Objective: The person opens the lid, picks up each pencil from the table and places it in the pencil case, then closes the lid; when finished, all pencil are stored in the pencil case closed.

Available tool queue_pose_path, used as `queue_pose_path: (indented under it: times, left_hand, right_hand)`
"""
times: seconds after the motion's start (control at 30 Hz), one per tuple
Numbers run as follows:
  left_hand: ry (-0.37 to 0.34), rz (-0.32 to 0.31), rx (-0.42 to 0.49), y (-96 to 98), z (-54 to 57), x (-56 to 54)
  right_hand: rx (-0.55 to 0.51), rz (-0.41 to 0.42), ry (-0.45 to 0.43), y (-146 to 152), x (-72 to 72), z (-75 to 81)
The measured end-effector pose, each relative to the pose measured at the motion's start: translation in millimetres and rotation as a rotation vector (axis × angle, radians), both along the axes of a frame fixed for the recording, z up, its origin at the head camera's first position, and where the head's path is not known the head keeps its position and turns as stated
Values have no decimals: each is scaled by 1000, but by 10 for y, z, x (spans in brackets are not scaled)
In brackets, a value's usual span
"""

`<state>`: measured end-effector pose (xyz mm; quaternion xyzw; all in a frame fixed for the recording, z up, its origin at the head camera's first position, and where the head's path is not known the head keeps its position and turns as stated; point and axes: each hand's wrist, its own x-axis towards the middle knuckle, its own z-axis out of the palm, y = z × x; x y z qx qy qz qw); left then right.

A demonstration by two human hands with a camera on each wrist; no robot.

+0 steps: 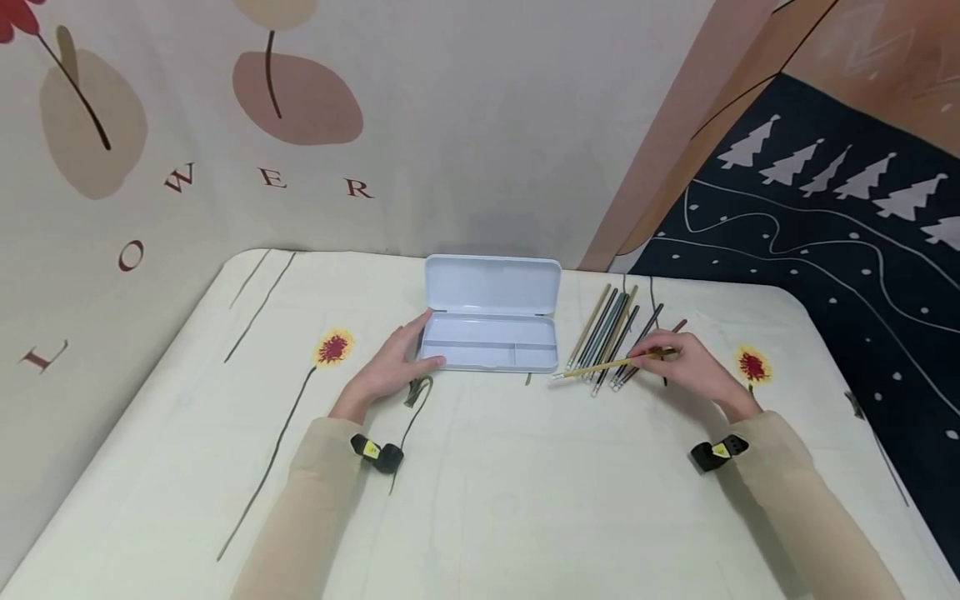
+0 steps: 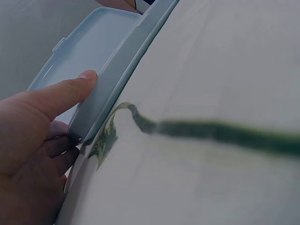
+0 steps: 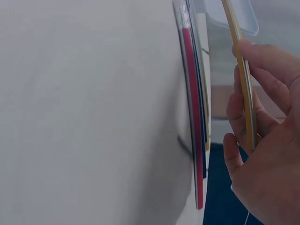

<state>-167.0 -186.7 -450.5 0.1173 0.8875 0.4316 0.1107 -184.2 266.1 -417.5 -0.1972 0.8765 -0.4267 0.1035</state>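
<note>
A pale blue pencil case [image 1: 487, 357] lies with its lid raised, its tray split into compartments with nothing in them. My left hand [image 1: 392, 354] grips the case's left end; in the left wrist view the thumb [image 2: 70, 93] lies over the rim and the other fingers curl at the corner. Between thumb and fingers, my right hand [image 1: 686, 362] pinches a yellow pencil [image 1: 600, 367], white end toward the case. The right wrist view shows this pencil [image 3: 244, 79] raised above the cloth. Below it lie several pencils [image 1: 596, 333], among them a red one [image 3: 193, 93].
A white cloth printed with flowers [image 1: 487, 483] covers the table. Behind it hangs a pale wall cloth [image 1: 480, 150] with letters and leaf shapes. On the right is a dark cloth with white trees [image 1: 810, 242]. Each wrist carries a small black camera [image 1: 378, 454].
</note>
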Motion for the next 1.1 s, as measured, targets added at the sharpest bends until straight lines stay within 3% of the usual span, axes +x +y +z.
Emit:
queue_pose_path:
  times: [0.13, 0.37, 0.63, 1.1]
  left_hand:
    - [-17, 6, -7, 6, 0, -3]
    - [-17, 7, -5, 15, 9, 0]
    - [-4, 8, 7, 9, 14, 17]
    - [6, 7, 2, 24, 46, 45]
  right_hand:
    - [-19, -1, 45, -133, 6, 49]
    - [-51, -61, 79, -423, 83, 267]
    - [-76, -131, 96, -506, -70, 36]
    - [-90, -154, 126, -1024, -117, 57]
